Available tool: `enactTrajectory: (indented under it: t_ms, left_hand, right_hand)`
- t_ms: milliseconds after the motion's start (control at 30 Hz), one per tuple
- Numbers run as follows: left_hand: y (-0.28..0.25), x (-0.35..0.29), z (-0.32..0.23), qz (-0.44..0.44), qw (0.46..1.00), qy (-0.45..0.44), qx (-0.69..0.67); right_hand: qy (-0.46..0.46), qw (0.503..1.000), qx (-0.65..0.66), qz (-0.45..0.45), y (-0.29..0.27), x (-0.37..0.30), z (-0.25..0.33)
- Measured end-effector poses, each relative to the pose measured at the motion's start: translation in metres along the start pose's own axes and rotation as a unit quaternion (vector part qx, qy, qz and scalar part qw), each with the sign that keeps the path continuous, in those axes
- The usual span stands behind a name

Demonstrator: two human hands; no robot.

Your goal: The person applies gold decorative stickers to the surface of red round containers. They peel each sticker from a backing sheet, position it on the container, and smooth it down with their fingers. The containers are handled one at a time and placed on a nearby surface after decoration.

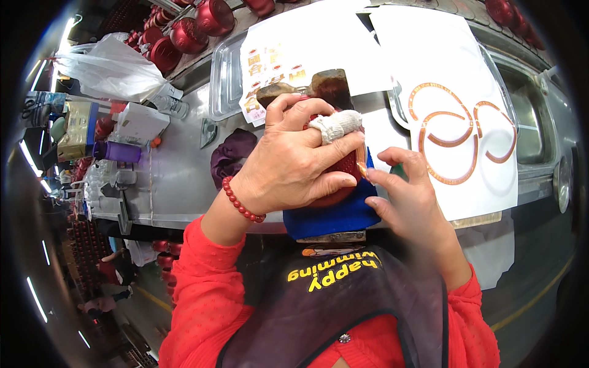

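Observation:
My left hand (pixel 297 156), with a red bead bracelet at its wrist and white cloth wrapped round one finger, is curled over a dark red round vessel (pixel 348 164). It grips the vessel, covering most of it. A thin orange-gold strip (pixel 362 170) lies along the vessel's right edge. At that strip, one fingertip of my right hand (pixel 408 190) touches its end; the thumb stands apart from that finger. Under the vessel is a blue cloth (pixel 331 214) on a worn wooden stand (pixel 331 86).
Orange ring-shaped strips (pixel 451 181) lie on white paper (pixel 491 196) at right. Gold-and-red decals (pixel 270 67) are on a sheet behind the stand, beside a clear plastic tray (pixel 226 80). Dark purple cloth (pixel 233 154) and a scraper (pixel 208 132) lie left. Red pots (pixel 213 17) line the back.

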State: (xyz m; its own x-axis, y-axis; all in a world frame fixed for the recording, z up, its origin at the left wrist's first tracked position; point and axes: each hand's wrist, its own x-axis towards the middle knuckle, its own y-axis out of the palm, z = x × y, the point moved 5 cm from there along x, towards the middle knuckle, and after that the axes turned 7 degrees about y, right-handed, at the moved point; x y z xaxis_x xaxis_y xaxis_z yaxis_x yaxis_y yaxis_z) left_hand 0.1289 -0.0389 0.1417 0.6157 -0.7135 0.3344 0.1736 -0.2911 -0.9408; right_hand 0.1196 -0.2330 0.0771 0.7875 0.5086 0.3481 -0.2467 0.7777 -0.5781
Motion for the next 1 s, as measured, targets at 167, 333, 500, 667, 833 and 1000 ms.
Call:
enactTrajectory:
  t_ms: [167,333,500,667,833,1000]
  left_hand:
    - [0.009,-0.008,-0.031,0.0,0.999,0.004,-0.048]
    - [0.017,-0.029,-0.066,-0.015,0.997,-0.035,-0.065]
    - [0.025,-0.038,-0.085,-0.154,0.972,-0.151,0.097]
    - [0.048,-0.035,-0.082,-0.134,0.951,-0.249,0.128]
    - [0.045,-0.034,-0.08,-0.138,0.95,-0.241,0.141]
    - [0.045,-0.036,-0.079,-0.148,0.95,-0.227,0.152]
  right_hand:
    - [-0.012,0.994,0.077,0.072,-0.015,-0.014,0.018]
    - [0.007,1.0,0.013,-0.023,-0.032,0.007,0.002]
    - [-0.043,0.997,-0.051,-0.041,-0.002,0.028,-0.004]
    - [-0.064,0.993,-0.086,-0.048,0.002,0.03,-0.001]
    - [-0.068,0.988,-0.129,-0.048,0.0,0.03,0.003]
    - [-0.069,0.988,-0.127,-0.044,0.0,0.03,0.004]
